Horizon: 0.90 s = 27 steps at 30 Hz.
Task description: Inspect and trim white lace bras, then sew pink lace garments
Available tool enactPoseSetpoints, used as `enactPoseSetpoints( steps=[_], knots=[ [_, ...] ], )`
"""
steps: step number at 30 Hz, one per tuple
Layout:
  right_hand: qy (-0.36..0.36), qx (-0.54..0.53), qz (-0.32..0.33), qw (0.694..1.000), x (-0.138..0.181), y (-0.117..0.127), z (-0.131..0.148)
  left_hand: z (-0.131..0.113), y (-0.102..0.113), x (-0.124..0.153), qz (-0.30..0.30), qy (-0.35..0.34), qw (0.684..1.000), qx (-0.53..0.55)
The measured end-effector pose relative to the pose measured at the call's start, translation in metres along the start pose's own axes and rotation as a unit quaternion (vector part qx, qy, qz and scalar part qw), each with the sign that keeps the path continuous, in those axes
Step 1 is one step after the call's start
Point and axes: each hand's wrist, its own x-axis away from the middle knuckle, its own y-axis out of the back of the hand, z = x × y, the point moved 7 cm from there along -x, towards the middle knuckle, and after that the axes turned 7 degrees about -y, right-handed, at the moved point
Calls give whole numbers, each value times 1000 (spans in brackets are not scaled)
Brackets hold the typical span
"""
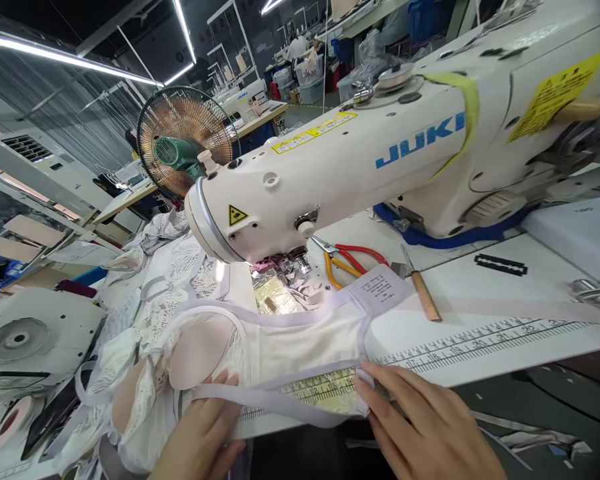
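A pale lilac-and-white bra [300, 347] lies spread over the table edge below the sewing machine's head. My left hand [207, 427] is closed on it beside a moulded cup [203, 350], its fingertips partly behind the loose strap [280, 402]. The strap sags between my two hands. With thumb and fingers together, my right hand [420, 420] pinches the strap's end at the corner of the bra's band. A printed label [380, 290] lies at the band's upper end. Beneath the strap, a ruler tape [325, 387] runs along the table edge.
A JUKI sewing machine [330, 167] spans the table. Behind the label lie red-and-orange-handled scissors [350, 257], a wooden-handled tool [424, 293] and a black blade [501, 265]. More bras [155, 300] pile up at left. A fan [185, 140] stands beyond.
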Motion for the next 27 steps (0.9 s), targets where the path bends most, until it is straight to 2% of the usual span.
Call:
enactPoseSetpoints(
  steps=[5,10,13,15,17,19,22,27],
  knots=[
    [-28,-52,-16,998,-18,11,-3,1,-1,2,0,-6,1000,1],
    [-37,-113,32,992,-32,10,-14,1,-3,3,-10,6,1000,20],
    [-30,-139,97,985,-44,5,-24,2,-1,2,-23,17,999,34],
    [-43,-159,173,971,-56,-1,-32,4,1,2,-27,27,999,34],
    [-54,-173,257,949,-67,-6,-37,5,2,1,-24,11,999,23],
    [-55,-179,314,931,-76,-7,-40,6,2,0,-22,-23,1000,1],
    [-45,-179,332,925,-85,-4,-42,7,1,0,-23,-68,997,-39],
    [-73,-201,359,909,-84,-8,-48,11,-1,-1,-17,-65,996,-56]
  ],
)
